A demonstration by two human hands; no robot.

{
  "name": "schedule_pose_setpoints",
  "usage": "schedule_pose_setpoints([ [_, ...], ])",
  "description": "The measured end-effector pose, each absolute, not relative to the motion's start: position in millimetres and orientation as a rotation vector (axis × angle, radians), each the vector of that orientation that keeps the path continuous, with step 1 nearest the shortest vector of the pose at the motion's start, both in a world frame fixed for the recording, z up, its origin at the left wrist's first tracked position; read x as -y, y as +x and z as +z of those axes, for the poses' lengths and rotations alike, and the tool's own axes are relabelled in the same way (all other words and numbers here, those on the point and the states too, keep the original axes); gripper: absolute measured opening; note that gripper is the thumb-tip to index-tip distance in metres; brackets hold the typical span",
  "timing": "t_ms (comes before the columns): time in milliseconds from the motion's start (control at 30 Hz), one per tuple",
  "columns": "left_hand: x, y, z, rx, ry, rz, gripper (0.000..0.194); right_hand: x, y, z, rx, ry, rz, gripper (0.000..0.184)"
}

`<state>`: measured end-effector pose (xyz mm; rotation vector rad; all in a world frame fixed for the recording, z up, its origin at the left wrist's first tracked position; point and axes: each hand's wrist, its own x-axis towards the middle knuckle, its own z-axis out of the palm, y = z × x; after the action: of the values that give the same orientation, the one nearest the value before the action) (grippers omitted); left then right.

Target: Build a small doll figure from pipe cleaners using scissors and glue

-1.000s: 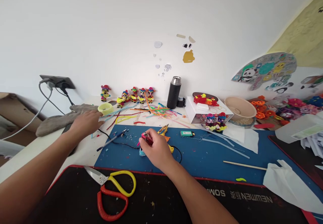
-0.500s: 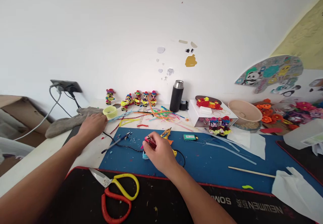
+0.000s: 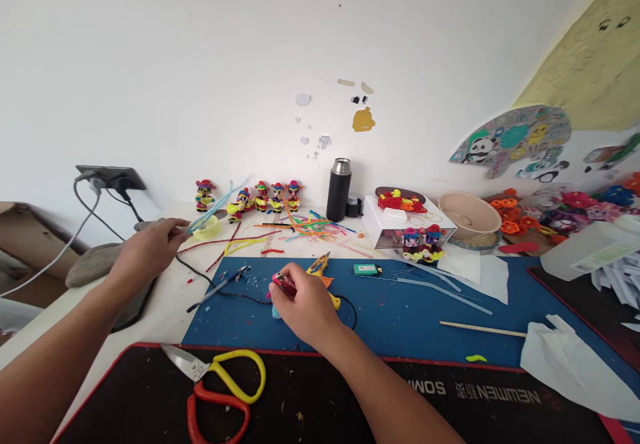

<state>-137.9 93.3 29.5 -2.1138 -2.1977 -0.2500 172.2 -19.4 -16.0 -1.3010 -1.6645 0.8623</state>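
My left hand (image 3: pixel 150 249) is closed in a pinch on a few light blue pipe cleaners (image 3: pixel 217 205), raised above the back left of the table, near a small yellow tub (image 3: pixel 207 229). At the middle of the blue mat, my right hand (image 3: pixel 311 302) is closed around a small pink piece (image 3: pixel 277 280) with a dark, metallic-looking top; the fingers cover much of it. A light blue bit (image 3: pixel 275 312) shows just under those fingers. Behind the right hand lies a yellow glue gun (image 3: pixel 319 267), partly hidden. Scissors (image 3: pixel 220 381) with yellow and red handles rest on the black mat.
Small pipe-cleaner figures (image 3: pixel 261 196) stand along the wall. Loose coloured pipe cleaners (image 3: pixel 310 225) lie before a black flask (image 3: pixel 339 191). A white box (image 3: pixel 373 221), a pink bowl (image 3: pixel 470 217) and a wooden stick (image 3: pixel 483 329) are to the right. A pen (image 3: pixel 217 289) lies left.
My left hand has lifted the light blue pipe cleaners off the table and drawn them to the left. My right hand keeps its hold on the pink piece. The view has shifted slightly right.
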Motion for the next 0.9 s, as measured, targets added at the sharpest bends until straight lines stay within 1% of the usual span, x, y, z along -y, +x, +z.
schedule_pose_setpoints([
  [67, -96, -130, 32, 2.185, -2.137, -0.249, 0.050, 20, 172, -15, 1.682, -1.297, 0.850, 0.008],
  [167, -104, -106, 36, 2.092, -2.192, -0.245, 0.048, 21, 171, -15, 1.702, -1.284, 0.824, 0.007],
  [467, -147, -5, 49, 1.608, -2.437, -0.296, 0.041, 19, 170, -15, 1.726, -1.320, 0.816, 0.006],
  [600, -165, 25, 49, 1.552, -2.477, -0.310, 0.039, 20, 170, -14, 1.735, -1.323, 0.804, 0.006],
  [733, -175, 37, 37, 1.561, -2.511, -0.294, 0.037, 20, 171, -12, 1.752, -1.318, 0.795, 0.007],
  [900, -162, 31, 23, 1.578, -2.582, -0.301, 0.052, 20, 170, -10, 1.734, -1.314, 0.785, 0.007],
])
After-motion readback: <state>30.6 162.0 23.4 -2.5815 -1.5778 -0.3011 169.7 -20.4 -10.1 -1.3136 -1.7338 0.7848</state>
